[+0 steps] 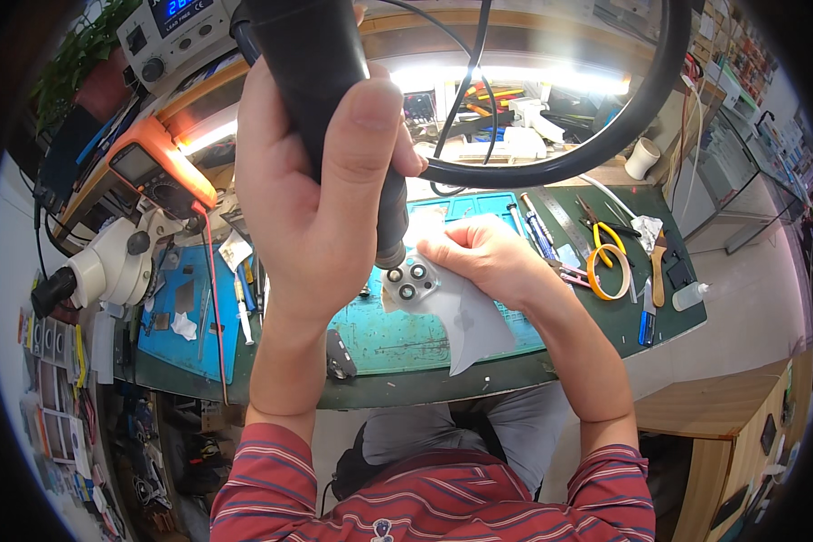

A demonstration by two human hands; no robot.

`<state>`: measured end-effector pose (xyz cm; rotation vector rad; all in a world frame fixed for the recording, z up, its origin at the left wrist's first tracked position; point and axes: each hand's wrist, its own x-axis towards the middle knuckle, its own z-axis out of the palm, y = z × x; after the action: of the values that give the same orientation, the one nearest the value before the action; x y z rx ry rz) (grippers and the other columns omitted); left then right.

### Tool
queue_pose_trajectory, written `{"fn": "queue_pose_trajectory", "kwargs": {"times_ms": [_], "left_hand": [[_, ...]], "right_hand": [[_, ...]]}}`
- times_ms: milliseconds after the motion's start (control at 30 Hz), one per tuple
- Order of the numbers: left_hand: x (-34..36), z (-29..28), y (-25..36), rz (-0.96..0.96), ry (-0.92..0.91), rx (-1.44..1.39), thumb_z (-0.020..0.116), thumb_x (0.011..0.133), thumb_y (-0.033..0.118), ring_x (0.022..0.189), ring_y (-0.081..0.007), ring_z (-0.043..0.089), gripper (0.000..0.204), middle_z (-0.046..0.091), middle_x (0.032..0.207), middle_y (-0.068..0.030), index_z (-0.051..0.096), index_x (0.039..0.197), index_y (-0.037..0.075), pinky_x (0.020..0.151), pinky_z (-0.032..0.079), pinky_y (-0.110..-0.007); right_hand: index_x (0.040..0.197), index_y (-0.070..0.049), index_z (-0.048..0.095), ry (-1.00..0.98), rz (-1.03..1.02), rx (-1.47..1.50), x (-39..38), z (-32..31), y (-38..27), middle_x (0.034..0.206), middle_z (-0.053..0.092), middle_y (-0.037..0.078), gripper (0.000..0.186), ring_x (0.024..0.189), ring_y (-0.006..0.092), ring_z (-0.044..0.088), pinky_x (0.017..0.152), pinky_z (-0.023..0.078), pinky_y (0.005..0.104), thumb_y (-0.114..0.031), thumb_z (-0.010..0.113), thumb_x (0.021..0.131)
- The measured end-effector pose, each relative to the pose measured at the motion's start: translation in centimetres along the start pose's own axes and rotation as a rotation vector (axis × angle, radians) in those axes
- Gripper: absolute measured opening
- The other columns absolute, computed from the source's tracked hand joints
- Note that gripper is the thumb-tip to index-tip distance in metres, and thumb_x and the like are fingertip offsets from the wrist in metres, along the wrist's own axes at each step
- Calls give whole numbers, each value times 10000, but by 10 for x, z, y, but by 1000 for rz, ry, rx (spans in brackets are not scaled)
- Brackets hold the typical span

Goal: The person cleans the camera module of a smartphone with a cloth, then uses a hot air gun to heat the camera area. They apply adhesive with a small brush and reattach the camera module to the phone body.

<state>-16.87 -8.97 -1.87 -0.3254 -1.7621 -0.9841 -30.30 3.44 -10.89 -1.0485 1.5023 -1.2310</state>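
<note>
Head view. Left hand (303, 217) wrapped round the thick black handle of a heat gun (312, 63), thumb lying up along its near side. Right hand (488, 262) narrow, thumb and forefinger pinching the upper edge of a grey panel (479, 321), just beside its lens cluster (408, 292).

Heat gun's long axis slants from upper left down to the right; nozzle (391, 251) points down, tip right at the lens cluster, touching or just above, cannot tell which.

Panel is in front of the person, over the blue mat (388, 343). Long axis runs from the lens cluster at upper left to the lower right; one sharp corner points back toward the person. Whether it rests on the mat or is lifted, cannot tell.

Black hose (551, 172) loops across above the right hand. To the right on the bench: yellow-handled pliers (596, 237), tape roll (612, 295), wooden-handled brush (658, 285), small bottle (691, 295). To the left: orange meter (190, 185), white microscope (108, 271), syringe (243, 312).
</note>
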Motion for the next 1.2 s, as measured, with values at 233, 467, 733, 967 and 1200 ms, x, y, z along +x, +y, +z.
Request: {"fn": "queue_pose_trajectory", "kwargs": {"times_ms": [233, 467, 733, 967, 1200], "left_hand": [[1, -1, -1, -1, -1, 0, 536, 1091, 300, 708, -132, 631, 538, 606, 935, -72, 421, 1429, -102, 693, 581, -330], [1, -3, -3, 6, -12, -17, 531, 1093, 309, 710, -131, 630, 538, 606, 937, -76, 420, 1430, -97, 695, 584, -330], [2, -4, -3, 18, 3, -9, 534, 1092, 306, 710, -131, 633, 531, 612, 934, -75, 430, 1428, -93, 689, 584, -328], [4, 5, 1, -42, 129, -124, 644, 1046, 256, 662, -81, 599, 344, 630, 745, -27, 520, 1222, -12, 633, 471, -227], [2, -7, 2, -8, 40, -26, 541, 1087, 273, 713, -125, 627, 515, 609, 944, -71, 419, 1436, -86, 683, 581, -321]], "right_hand": [[965, -30, 756, 45, -69, -77, 2, 0, 2, 811, 669, -59, 330, 696, 16, 525, 611, 430, 225, -342, 670, 1027], [874, -33, 686, 24, 14, -73, -1, 1, -10, 771, 598, -32, 317, 732, 68, 503, 671, 464, 275, -310, 641, 1021], [844, -47, 720, 17, -4, -112, 6, 3, -3, 743, 612, -75, 361, 675, 17, 480, 593, 405, 234, -352, 662, 1028], [797, -32, 632, 40, -2, -128, 6, 6, -4, 740, 561, -17, 383, 707, 78, 479, 633, 443, 301, -356, 658, 999], [987, -16, 747, 40, 7, -49, 1, 2, -4, 851, 674, -11, 361, 760, 66, 553, 688, 480, 279, -357, 633, 1026]]}}
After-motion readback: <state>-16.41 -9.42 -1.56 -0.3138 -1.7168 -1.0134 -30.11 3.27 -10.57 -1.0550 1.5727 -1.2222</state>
